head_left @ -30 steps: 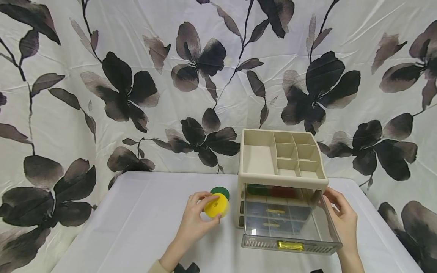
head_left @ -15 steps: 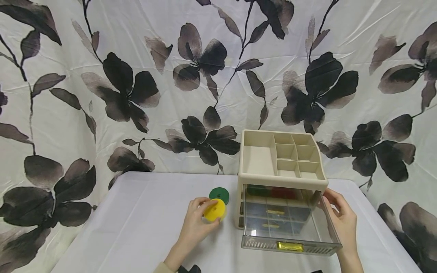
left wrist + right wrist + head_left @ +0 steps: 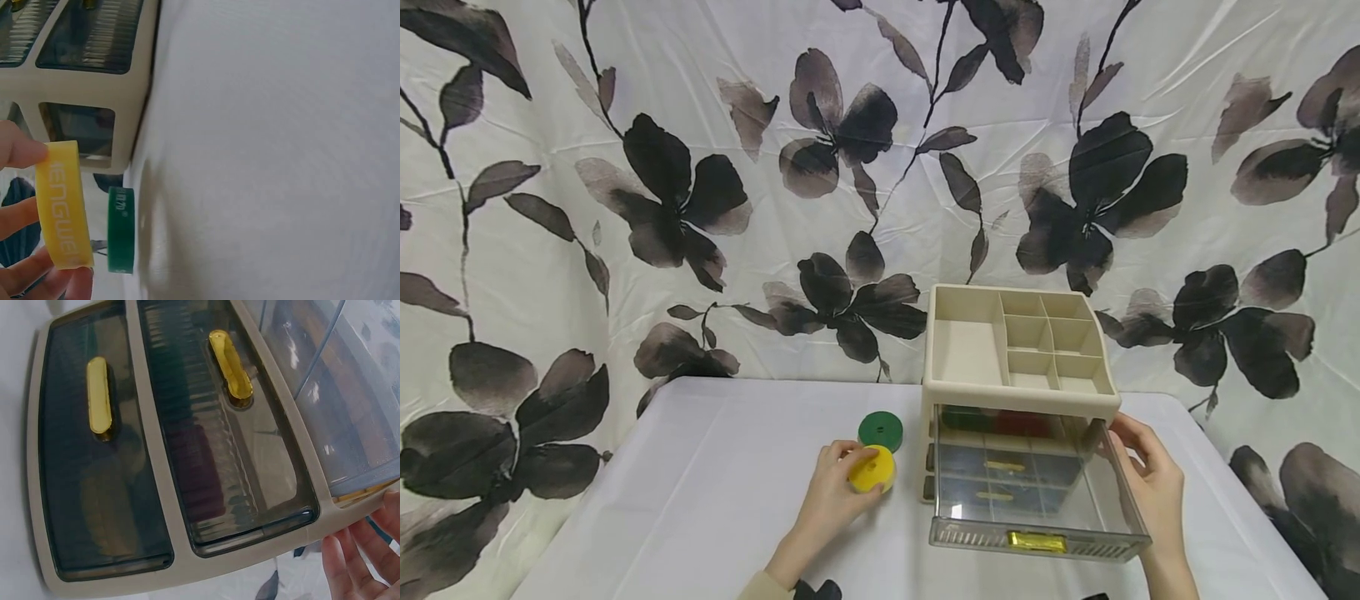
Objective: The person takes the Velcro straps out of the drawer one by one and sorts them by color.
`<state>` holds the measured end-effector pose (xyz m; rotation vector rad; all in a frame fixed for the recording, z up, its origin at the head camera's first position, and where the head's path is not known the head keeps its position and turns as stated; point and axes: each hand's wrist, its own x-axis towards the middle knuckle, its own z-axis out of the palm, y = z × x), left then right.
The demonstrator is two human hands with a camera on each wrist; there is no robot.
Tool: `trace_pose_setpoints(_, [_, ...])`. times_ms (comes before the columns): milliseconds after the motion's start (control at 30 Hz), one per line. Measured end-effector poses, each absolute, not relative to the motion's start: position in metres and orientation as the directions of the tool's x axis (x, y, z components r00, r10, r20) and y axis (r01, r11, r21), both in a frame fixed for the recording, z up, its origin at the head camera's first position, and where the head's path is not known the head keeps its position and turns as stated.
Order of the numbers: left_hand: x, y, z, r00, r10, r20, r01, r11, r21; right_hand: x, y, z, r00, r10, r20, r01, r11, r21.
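Thick round yellow disc (image 3: 871,472) is pinched by left hand (image 3: 832,493), left of cream plastic drawer organizer (image 3: 1022,395); organizer's right side is touched by right hand (image 3: 1156,483), grip unclear. Nearby round green disc (image 3: 881,432) could be bumped by sideways drift.

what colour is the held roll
Yellow with white lettering; the roll shows best in the left wrist view.

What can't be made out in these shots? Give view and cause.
Head view: black object at the bottom, cut off by the frame edge.
Left wrist view: most of the left hand, cut off by the left edge.
Left wrist view: lettering on the green disc, too small.
Right wrist view: contents of the closed drawers, obscured by tinted fronts.
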<state>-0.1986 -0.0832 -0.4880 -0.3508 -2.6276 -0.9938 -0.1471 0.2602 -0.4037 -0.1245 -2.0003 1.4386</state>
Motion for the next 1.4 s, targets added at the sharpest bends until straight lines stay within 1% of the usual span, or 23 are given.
trace_pose_setpoints(233, [-0.204, -0.084, -0.495, -0.937, 0.140, 0.320, 0.312, 0.747, 0.587, -0.146, 0.260, -0.402, -0.772, 0.433, 0.464, -0.297, 0.400, -0.867])
trace_pose_setpoints(567, [-0.206, -0.084, -0.502, -0.934, 0.183, 0.307, 0.332, 0.762, 0.556, -0.147, 0.259, -0.403, -0.774, 0.431, 0.464, -0.283, 0.420, -0.862])
trace_pose_setpoints(933, [-0.204, -0.083, -0.502, -0.942, 0.173, 0.286, 0.309, 0.777, 0.548, -0.147, 0.259, -0.403, -0.773, 0.438, 0.460, -0.287, 0.405, -0.868])
trace_pose_setpoints(1400, [-0.205, -0.083, -0.504, -0.943, 0.182, 0.277, 0.311, 0.776, 0.549, -0.148, 0.261, -0.405, -0.775, 0.440, 0.453, -0.286, 0.395, -0.873])
